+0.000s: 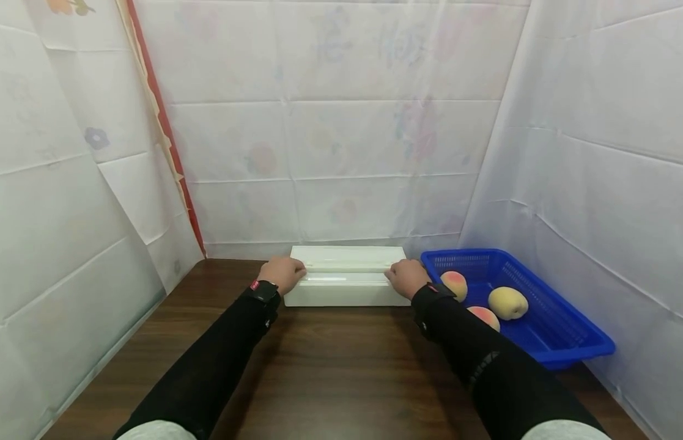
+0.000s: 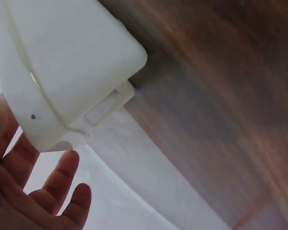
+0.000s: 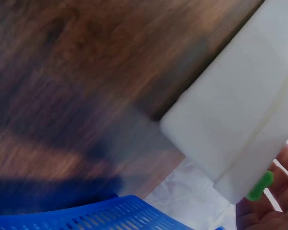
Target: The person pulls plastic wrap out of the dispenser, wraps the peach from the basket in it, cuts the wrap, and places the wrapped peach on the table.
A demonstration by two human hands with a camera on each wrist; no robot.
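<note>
A long white box (image 1: 347, 294) with a lid (image 1: 349, 253) stands at the back of the brown table. In the head view, my left hand (image 1: 282, 273) grips its left end with curled fingers. My right hand (image 1: 409, 277) holds the right end the same way. The left wrist view shows the box's rounded corner (image 2: 129, 55) and a small slotted tab (image 2: 105, 108) beneath, the left fingers (image 2: 62, 175) around the lid side. A green piece (image 3: 261, 186) sticks out at the right end, beside the right fingers. Both thumbs are hidden in the wrist views.
A blue plastic basket (image 1: 561, 305) stands to the right, close to my right forearm. Inside lie a yellow peach (image 1: 508, 304) and two pinkish ones, a peach (image 1: 454, 283) and another peach (image 1: 484, 317) partly behind the sleeve. White sheets (image 1: 330, 122) enclose the table (image 1: 341, 373).
</note>
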